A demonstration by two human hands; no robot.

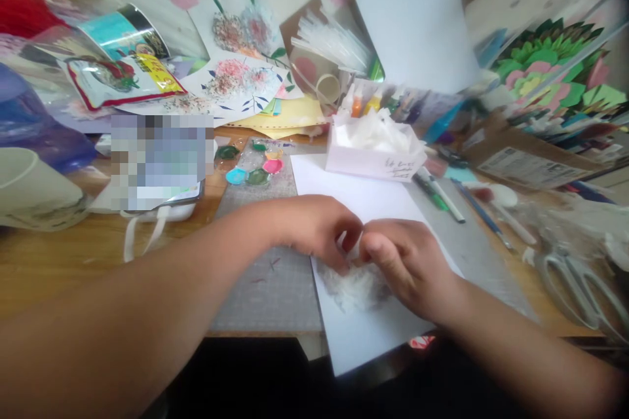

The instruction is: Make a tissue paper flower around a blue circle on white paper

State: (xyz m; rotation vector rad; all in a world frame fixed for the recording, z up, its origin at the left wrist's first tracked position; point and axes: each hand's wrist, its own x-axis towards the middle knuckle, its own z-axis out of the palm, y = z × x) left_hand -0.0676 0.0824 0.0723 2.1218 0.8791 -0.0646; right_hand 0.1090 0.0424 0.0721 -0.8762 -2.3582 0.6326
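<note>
A whitish, see-through crumpled clump [356, 289], like thin plastic or tissue, lies on a white sheet of paper [354, 347]. My left hand [322, 226] reaches over it from the left, fingers curled down and tips at its upper edge. From the right, my right hand [413, 265] meets it, thumb pressed against bent fingers. Both hands nearly touch above the clump. What the fingertips pinch is hidden and blurred. Behind the hands, a white box [376, 160] full of white tissue stands on the paper's far end.
Paint pots [258, 173] stand left of the paper on a grey mat [265, 308]. A phone [167, 170] with a white cable and a paper cup [37, 190] are farther left. Pens [439, 193], a paintbrush [481, 216] and scissors [582, 281] lie to the right.
</note>
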